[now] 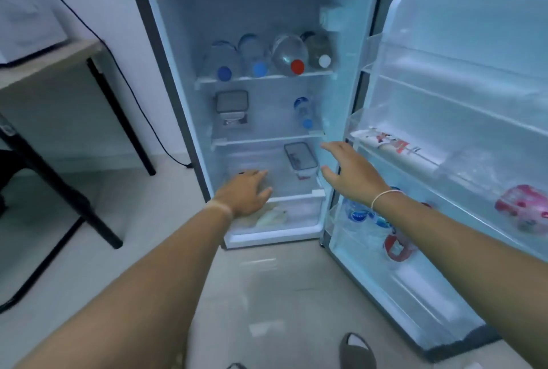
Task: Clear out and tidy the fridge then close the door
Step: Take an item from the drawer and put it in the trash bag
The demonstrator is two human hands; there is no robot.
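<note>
The fridge (178, 42) stands open, its door (462, 51) swung out to the right. Several bottles lie on the top shelf, among them one with a red cap (297, 66). On the middle shelf sit a lidded container (231, 101) and a small bottle (304, 112). A clear box with a dark-rimmed lid (301, 158) rests on the lowest shelf. My left hand (246, 192) reaches in over that shelf's left front, palm down, holding nothing. My right hand (347, 171) hovers just right of the clear box, fingers spread, empty.
Door racks hold a white and red packet (385, 141), a pink pack (523, 208), a blue-labelled bottle (357, 214) and a red item (397, 245). A bag lies in the bottom drawer (272, 216). A table (59, 57) with a black cable stands at left.
</note>
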